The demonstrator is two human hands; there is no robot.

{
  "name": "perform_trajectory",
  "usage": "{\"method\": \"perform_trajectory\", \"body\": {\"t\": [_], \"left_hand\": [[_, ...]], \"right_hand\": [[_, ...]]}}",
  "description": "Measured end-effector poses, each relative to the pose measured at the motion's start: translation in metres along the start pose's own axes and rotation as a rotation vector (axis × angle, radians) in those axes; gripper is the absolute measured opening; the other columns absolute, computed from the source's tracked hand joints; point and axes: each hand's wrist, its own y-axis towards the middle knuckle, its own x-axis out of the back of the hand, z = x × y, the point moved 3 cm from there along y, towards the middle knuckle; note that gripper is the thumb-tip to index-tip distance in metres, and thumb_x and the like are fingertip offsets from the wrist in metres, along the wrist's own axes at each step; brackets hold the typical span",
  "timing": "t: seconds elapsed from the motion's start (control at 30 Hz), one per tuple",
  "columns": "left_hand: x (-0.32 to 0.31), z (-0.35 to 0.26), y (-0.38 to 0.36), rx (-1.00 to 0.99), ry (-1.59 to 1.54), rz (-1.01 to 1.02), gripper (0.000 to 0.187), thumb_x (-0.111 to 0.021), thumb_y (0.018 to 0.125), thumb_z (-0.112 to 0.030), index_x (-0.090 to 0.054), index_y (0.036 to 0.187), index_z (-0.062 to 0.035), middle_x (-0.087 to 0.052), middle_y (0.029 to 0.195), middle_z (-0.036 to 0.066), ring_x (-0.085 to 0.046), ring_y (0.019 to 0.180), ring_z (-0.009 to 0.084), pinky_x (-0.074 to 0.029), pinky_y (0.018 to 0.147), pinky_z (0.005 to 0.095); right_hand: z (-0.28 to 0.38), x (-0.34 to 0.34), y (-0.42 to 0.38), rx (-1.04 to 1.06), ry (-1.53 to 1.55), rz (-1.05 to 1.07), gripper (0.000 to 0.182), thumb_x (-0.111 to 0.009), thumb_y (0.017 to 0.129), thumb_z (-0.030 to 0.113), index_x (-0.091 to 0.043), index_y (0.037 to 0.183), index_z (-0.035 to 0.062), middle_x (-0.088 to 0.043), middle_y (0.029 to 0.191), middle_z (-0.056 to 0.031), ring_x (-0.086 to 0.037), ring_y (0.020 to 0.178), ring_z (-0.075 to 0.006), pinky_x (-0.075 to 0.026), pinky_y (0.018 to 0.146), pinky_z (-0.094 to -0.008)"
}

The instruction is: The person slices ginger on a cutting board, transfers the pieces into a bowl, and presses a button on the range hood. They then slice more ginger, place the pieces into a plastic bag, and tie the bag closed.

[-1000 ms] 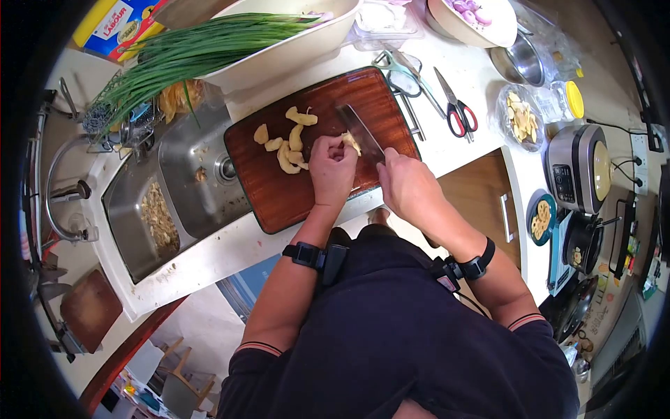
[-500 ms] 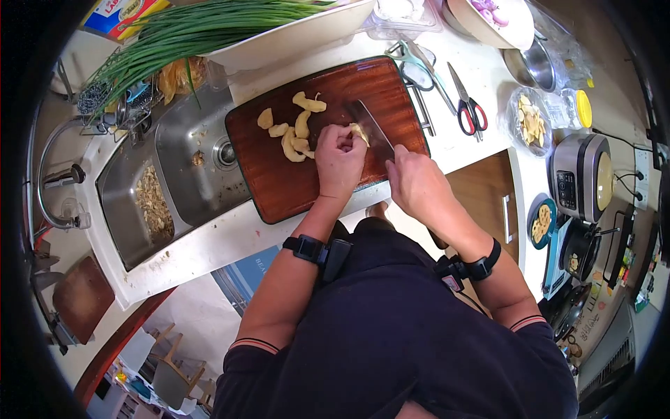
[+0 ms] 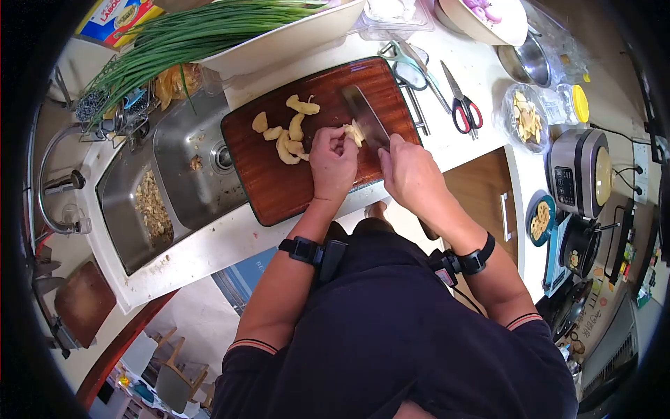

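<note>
A dark red-brown cutting board (image 3: 279, 193) lies on the counter beside the sink. My left hand (image 3: 333, 162) is closed, fingertips curled on a pale yellow piece of ginger (image 3: 355, 133) over the board. In my right hand (image 3: 412, 170) is the handle of a kitchen knife; its broad knife blade (image 3: 365, 115) stands right beside that piece, angled toward the far side of the board. Several more peeled ginger pieces (image 3: 296, 128) are spread left of my left hand.
The double steel sink (image 3: 188, 188) at left holds peelings. Long green stalks (image 3: 209, 35) overhang a white tub. Right of the board lie a peeler (image 3: 412, 66), scissors (image 3: 464, 105) and a bowl of yellow slices (image 3: 525, 119), with a cooker (image 3: 579, 171) beyond.
The knife blade has swung flatter, showing more of its broad face, and cut slices now show beside it. Both hands sit slightly further left, along with the whole view.
</note>
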Motion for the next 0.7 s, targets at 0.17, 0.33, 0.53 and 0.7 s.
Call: {"method": "perform_trajectory", "body": {"t": [0.17, 0.33, 0.53, 0.7], "left_hand": [[0.000, 0.000, 0.001, -0.006, -0.014, 0.014, 0.013, -0.066, 0.089, 0.000, -0.060, 0.100, 0.0005, -0.063, 0.092, 0.008, -0.064, 0.073, 0.0108, -0.052, 0.063, 0.0239], [0.000, -0.003, 0.000, -0.019, 0.057, 0.033, 0.012, -0.061, 0.093, 0.002, -0.055, 0.104, 0.0011, -0.066, 0.088, 0.008, -0.065, 0.075, 0.0116, -0.053, 0.066, 0.0239], [0.000, -0.008, 0.000, -0.014, 0.078, 0.034, 0.011, -0.061, 0.092, 0.002, -0.056, 0.101, 0.0006, -0.065, 0.086, 0.007, -0.066, 0.073, 0.0112, -0.052, 0.064, 0.0238], [0.001, -0.007, 0.001, 0.017, 0.033, 0.011, 0.012, -0.068, 0.088, -0.001, -0.060, 0.097, 0.0002, -0.063, 0.091, 0.008, -0.064, 0.072, 0.0108, -0.052, 0.063, 0.0243]], "right_hand": [[0.003, 0.000, -0.008, 0.026, 0.006, 0.020, 0.023, -0.054, 0.098, 0.016, -0.055, 0.089, -0.0049, -0.065, 0.072, -0.0275, -0.066, 0.069, -0.0454, -0.054, 0.065, -0.0520], [0.002, -0.002, -0.012, 0.030, 0.012, 0.033, 0.022, -0.055, 0.097, 0.014, -0.054, 0.088, -0.0051, -0.064, 0.074, -0.0288, -0.065, 0.070, -0.0466, -0.053, 0.064, -0.0527], [0.003, -0.005, -0.010, 0.035, 0.039, 0.022, 0.021, -0.057, 0.095, 0.013, -0.053, 0.086, -0.0054, -0.064, 0.074, -0.0296, -0.064, 0.069, -0.0480, -0.052, 0.063, -0.0535], [0.004, -0.016, 0.000, 0.041, 0.061, -0.004, 0.021, -0.057, 0.095, 0.014, -0.054, 0.086, -0.0053, -0.064, 0.072, -0.0292, -0.064, 0.068, -0.0475, -0.052, 0.062, -0.0528]]}}
